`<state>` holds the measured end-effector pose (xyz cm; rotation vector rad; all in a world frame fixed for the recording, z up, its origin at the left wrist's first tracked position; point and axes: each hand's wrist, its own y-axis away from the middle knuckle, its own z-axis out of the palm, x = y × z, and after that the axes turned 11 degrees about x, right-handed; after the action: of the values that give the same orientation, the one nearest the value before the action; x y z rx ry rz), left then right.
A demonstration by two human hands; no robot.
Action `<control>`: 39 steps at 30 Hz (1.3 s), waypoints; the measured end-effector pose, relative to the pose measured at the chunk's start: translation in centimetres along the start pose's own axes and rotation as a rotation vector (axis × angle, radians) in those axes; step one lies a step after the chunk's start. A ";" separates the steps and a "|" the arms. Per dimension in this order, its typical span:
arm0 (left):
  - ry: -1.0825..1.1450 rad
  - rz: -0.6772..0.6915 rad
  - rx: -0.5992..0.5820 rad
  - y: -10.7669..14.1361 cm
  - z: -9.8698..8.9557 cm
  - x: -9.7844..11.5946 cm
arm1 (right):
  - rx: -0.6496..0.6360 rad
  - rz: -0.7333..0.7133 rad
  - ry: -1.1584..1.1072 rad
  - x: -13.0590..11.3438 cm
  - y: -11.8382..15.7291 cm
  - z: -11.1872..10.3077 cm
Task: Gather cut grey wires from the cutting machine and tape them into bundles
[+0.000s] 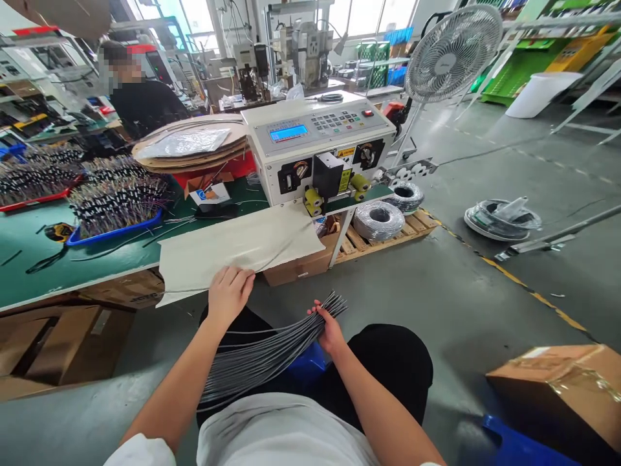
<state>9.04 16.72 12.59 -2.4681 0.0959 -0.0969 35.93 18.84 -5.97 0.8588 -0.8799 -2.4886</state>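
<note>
My left hand (230,290) is closed on a single grey cable (276,251) over the cream-coloured sheet (237,243). That cable runs from near the machine's rollers, past my fingers and off to the left. Lower down, my right hand (330,329) grips a bundle of grey cables (262,356) near its right end, where the cut tips fan out. The bundle lies across my lap, and its far left end is hidden behind my left forearm. Facing me on the bench, a white wire-cutting machine (320,133) has a lit blue display and yellow-green rollers (313,199).
Blue tray (116,233) of bundled wires, a tape measure (59,232) and stacked cardboard discs (194,144) are on the green bench. Cable coils (379,221) rest on a pallet below. A fan (453,58) and cardboard box (557,382) stand right. A person (145,97) sits behind.
</note>
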 end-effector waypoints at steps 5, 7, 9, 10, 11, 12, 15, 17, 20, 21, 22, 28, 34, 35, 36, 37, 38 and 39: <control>0.062 0.092 -0.132 6.3 0.4 2.4 | 0.023 0.028 0.016 -0.2 0.1 0.4; 0.068 0.090 -0.236 8.8 1.1 4.2 | 0.020 0.029 0.014 -0.1 0.1 0.4; 0.075 0.078 -0.325 10.6 2.0 5.7 | -0.018 0.023 0.000 0.0 0.1 0.4; 0.079 0.071 -0.362 11.2 2.4 6.2 | -0.041 0.020 -0.009 0.0 0.2 0.4; 0.082 0.065 -0.391 11.6 2.7 6.6 | -0.059 0.017 -0.016 0.1 0.2 0.4; 0.087 0.062 -0.414 11.9 3.0 6.8 | -0.067 0.014 -0.020 0.1 0.2 0.3; 0.105 0.082 -0.449 12.1 3.3 6.8 | -0.037 0.010 -0.012 0.3 0.3 0.1; 0.106 0.116 -0.466 12.0 3.2 6.7 | -0.007 0.008 -0.006 0.3 0.2 0.0; 0.077 0.150 -0.496 11.8 2.9 6.6 | -0.005 0.012 -0.019 0.4 0.1 -0.1; 0.069 0.159 -0.504 11.7 2.8 6.5 | -0.011 0.014 -0.024 0.4 0.1 -0.2; 0.065 0.168 -0.509 11.7 2.8 6.4 | -0.019 0.017 -0.030 0.4 0.0 -0.2; -0.049 0.052 -0.442 12.3 0.7 1.8 | -0.044 0.026 -0.070 0.8 0.0 -0.4; -0.137 -0.141 -0.366 15.7 -0.3 -6.4 | -0.048 0.043 -0.072 1.0 -0.5 -0.5; -0.130 -0.173 -0.354 16.2 0.0 -7.2 | -0.052 0.040 -0.072 1.0 -0.6 -0.6; -0.125 -0.200 -0.333 16.6 0.3 -7.7 | -0.055 0.038 -0.071 1.0 -0.6 -0.6; -0.126 -0.224 -0.304 16.9 0.5 -7.9 | -0.056 0.037 -0.069 1.0 -0.7 -0.7; -0.123 -0.240 -0.274 17.1 0.6 -7.9 | -0.057 0.037 -0.068 1.0 -0.6 -0.7; -0.097 -0.247 -0.259 17.3 0.6 -7.8 | -0.052 0.038 -0.068 1.0 -0.5 -0.7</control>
<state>0.54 4.35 0.99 -2.7287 -0.2541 -0.0739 35.61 18.41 -7.20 0.7375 -0.8413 -2.5092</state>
